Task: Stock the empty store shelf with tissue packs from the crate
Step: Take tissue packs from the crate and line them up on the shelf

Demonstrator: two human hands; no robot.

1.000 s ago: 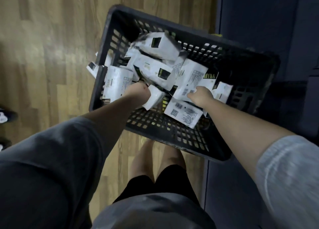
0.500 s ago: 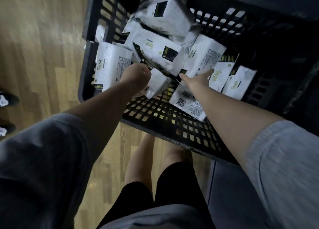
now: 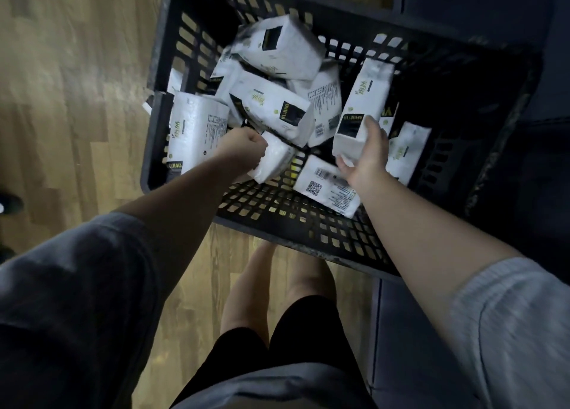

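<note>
Crate (image 3: 308,242) on floor, loose tissue packs inside; right hand (image 3: 365,157) grips upright pack (image 3: 362,112), long axis toward crate's far wall; left hand (image 3: 243,151) clutches small pack (image 3: 273,161) near crate centre; shelf unseen.

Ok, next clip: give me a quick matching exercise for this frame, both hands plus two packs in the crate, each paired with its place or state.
Things:
1. left hand
2. right hand
3. QR-code pack
4. top pack

States:
A. lies flat on the crate floor
B. grips a small pack low in the crate
C. rests on the pile by the far wall
D. holds a lifted pack

Pairs: 1-B, 2-D, 3-A, 4-C
</note>
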